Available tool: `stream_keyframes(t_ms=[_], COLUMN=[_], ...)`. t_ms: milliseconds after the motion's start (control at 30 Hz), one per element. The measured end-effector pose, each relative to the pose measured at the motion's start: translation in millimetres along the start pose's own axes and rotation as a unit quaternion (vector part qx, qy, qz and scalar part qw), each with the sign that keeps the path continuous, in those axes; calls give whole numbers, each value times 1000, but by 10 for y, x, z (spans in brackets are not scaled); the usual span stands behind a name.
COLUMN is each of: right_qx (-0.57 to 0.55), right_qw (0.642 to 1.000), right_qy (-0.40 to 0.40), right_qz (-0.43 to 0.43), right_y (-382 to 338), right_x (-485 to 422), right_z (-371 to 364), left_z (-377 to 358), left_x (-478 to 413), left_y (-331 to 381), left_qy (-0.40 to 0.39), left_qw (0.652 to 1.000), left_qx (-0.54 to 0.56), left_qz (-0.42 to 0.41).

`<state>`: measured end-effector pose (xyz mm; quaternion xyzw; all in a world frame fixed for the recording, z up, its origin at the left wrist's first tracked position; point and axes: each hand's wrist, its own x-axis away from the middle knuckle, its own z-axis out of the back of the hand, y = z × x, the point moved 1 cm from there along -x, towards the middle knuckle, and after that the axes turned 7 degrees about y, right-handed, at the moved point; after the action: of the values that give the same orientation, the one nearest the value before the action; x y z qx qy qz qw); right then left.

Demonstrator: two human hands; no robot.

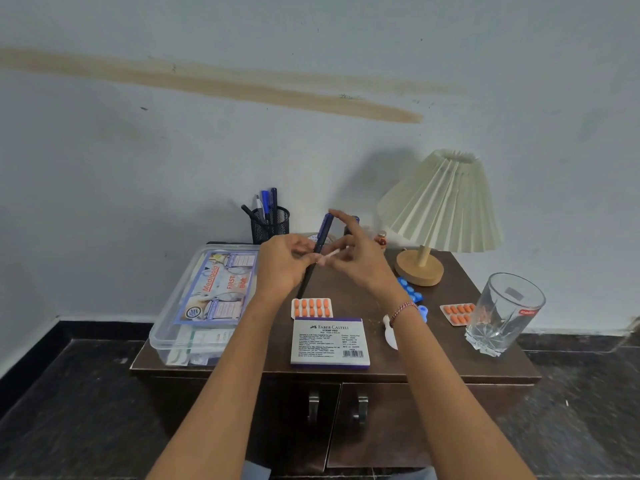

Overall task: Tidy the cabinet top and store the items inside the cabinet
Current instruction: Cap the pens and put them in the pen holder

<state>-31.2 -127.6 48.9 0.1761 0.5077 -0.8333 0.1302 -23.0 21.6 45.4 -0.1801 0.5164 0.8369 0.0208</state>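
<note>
Your left hand (282,263) grips a dark pen (317,251), held tilted above the middle of the cabinet top (450,358). Your right hand (360,258) has fingers spread, pinching a thin white stick (332,255) beside the pen. The first aid box (204,303) sits at the left edge, the stamp pad (329,341) at the front edge, the glass (502,315) near the right edge.

first-aid box (207,299) left, stamp pad (330,342) centre, lamp (438,209) right.

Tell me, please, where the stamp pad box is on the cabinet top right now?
In the head view, the stamp pad box lies at the front edge of the cabinet top, near the middle, just in front of an orange pill strip.
</note>
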Motion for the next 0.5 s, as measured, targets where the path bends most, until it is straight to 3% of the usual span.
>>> stream_keyframes(t_ms=[133, 500], right_qx=[31, 2], right_qw=[997, 996], right_qy=[-65, 56], right_qz=[-13, -63], right_y=[32, -17], right_x=[66, 73], right_z=[-168, -326], left_z=[-11, -32], left_x=[-7, 23], left_y=[-5, -3], left_qy=[-2, 11], left_qw=[1000, 1000], left_qx=[-2, -18], left_qz=[16, 20])
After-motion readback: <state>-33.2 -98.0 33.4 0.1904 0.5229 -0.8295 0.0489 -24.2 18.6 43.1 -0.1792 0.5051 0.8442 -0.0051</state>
